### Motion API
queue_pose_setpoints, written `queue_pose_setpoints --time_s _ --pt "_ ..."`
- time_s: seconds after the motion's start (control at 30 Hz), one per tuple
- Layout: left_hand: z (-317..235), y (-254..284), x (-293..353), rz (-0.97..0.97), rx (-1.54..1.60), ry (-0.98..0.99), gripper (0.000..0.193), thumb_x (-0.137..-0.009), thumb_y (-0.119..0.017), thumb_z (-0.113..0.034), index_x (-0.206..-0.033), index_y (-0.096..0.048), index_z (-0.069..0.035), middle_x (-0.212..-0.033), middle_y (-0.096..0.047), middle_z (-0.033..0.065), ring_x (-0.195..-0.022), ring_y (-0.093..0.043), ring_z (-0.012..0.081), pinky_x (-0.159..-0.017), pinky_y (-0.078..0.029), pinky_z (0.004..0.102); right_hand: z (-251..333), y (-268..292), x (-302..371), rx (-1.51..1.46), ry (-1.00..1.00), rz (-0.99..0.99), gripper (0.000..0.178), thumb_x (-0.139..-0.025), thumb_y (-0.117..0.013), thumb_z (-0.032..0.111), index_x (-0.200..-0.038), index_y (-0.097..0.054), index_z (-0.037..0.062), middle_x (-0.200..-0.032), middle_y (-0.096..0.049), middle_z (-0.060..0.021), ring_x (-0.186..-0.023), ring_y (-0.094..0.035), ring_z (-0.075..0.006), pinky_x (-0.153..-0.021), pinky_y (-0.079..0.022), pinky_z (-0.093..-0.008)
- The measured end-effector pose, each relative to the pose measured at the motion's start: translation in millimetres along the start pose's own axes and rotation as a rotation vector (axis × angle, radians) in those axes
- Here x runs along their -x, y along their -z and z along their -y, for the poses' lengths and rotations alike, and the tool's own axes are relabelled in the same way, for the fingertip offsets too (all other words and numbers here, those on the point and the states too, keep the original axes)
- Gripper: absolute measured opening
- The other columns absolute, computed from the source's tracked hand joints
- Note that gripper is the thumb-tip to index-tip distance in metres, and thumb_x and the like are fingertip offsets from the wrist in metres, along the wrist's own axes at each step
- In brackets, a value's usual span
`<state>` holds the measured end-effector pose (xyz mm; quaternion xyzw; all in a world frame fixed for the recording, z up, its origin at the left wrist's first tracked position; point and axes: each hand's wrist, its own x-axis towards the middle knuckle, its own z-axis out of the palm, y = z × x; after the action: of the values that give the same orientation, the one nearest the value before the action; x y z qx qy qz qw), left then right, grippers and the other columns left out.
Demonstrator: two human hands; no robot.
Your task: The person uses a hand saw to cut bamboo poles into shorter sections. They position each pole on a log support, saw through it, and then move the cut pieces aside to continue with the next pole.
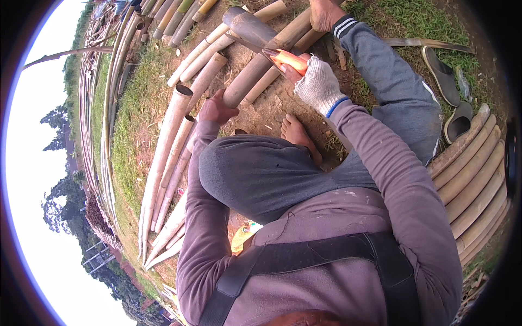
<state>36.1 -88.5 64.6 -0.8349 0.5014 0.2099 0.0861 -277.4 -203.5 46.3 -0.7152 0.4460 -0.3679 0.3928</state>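
Note:
My bare left hand (pixel 217 108) is wrapped round the near end of a thick brown bamboo pole (pixel 251 81), which slants up and to the right. In a white knitted glove, my right hand (pixel 318 84) is closed on the orange handle of a machete (pixel 251 28). Its broad grey blade points up and left, over or against the pole; whether it touches cannot be told. My bare foot (pixel 323 15) rests at the pole's far part. Another bamboo pole (pixel 263 87) lies along its right side.
Several cut bamboo poles (pixel 166 157) lie left of my knee, others (pixel 185 16) at the far left. A stack of bamboo (pixel 462 185) stands at the right. Sandals (pixel 441 76) lie on the grass. My other bare foot (pixel 296 130) is on the dirt.

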Motion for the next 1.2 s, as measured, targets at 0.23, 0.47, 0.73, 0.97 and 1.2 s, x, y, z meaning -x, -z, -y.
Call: queue_pose_setpoints --time_s 0.23,0.47,0.73,0.97,1.2 --pt "14 -8 13 -0.047 -0.002 -0.019 0.093 -0.069 -0.088 -0.039 -0.150 -0.058 -0.004 -0.115 -0.078 0.0260 -0.108 -0.077 0.0389 -0.096 -0.060 0.0478 9 123 126 -0.147 0.091 0.051 0.025 -0.100 -0.079 0.021 -0.106 -0.072 -0.0024 -0.082 -0.070 -0.0113 -0.066 -0.068 -0.0237 -0.062 -0.053 -0.0367" --pt "1 2 1 -0.025 -0.024 -0.041 0.091 -0.070 -0.087 -0.038 -0.150 -0.058 -0.007 -0.114 -0.078 0.0260 -0.107 -0.077 0.0402 -0.094 -0.061 0.0481 -8 10 19 0.060 0.029 0.005 0.038 -0.099 -0.078 0.037 -0.101 -0.070 0.0001 -0.081 -0.071 -0.0228 -0.077 -0.073 -0.0431 -0.066 -0.056 -0.0464" --pt "10 -4 13 -0.028 -0.013 -0.016 0.086 -0.070 -0.086 -0.037 -0.146 -0.060 -0.007 -0.113 -0.078 0.0259 -0.106 -0.077 0.0403 -0.093 -0.061 0.0490 5 97 102 -0.095 -0.032 0.104 0.025 -0.100 -0.079 0.023 -0.105 -0.072 -0.0005 -0.081 -0.070 -0.0138 -0.069 -0.070 -0.0262 -0.065 -0.054 -0.0386" --pt "4 -4 7 -0.058 -0.012 -0.041 0.084 -0.070 -0.086 -0.038 -0.144 -0.061 -0.008 -0.111 -0.078 0.0260 -0.106 -0.076 0.0429 -0.092 -0.061 0.0504 0 60 63 -0.072 -0.059 0.093 0.035 -0.100 -0.077 0.035 -0.103 -0.072 0.0000 -0.083 -0.073 -0.0206 -0.074 -0.075 -0.0341 -0.067 -0.057 -0.0417" --pt "9 1 0 -0.063 -0.020 -0.015 0.084 -0.070 -0.086 -0.039 -0.144 -0.061 -0.008 -0.112 -0.078 0.0266 -0.105 -0.076 0.0417 -0.093 -0.061 0.0504 1 38 41 -0.023 -0.008 0.050 0.041 -0.097 -0.079 0.040 -0.102 -0.071 0.0005 -0.082 -0.073 -0.0228 -0.077 -0.074 -0.0433 -0.067 -0.056 -0.0474"
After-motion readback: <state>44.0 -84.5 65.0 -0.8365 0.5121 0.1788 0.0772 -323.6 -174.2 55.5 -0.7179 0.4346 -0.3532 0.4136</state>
